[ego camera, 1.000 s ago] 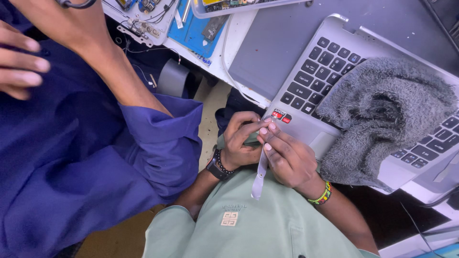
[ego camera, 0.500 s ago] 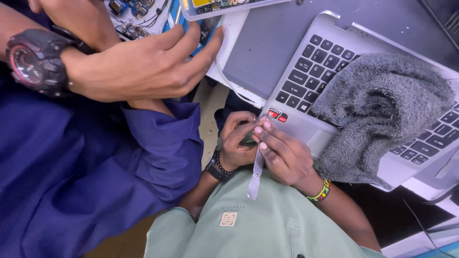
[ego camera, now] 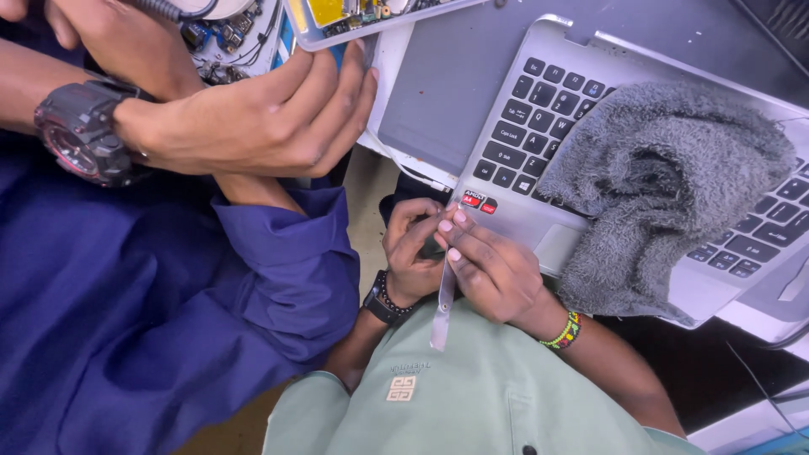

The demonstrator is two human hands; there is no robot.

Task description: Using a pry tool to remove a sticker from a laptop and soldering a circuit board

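My left hand, with a black wristband, is curled around a small dark part at the front left corner of a silver laptop. My right hand, with a beaded bracelet, pinches a thin flat metal strip that hangs down between both hands over my green shirt. The fingertips of both hands meet just below two small red stickers on the laptop's palm rest.
A grey towel lies bunched over the keyboard's right side. Another person in a blue shirt stands at the left. Their hand, with a dark watch, reaches over a circuit board with wires.
The other person's watch hand has come in from the left and now lies spread over the board's edge. My hands stay at the laptop corner with the strip.
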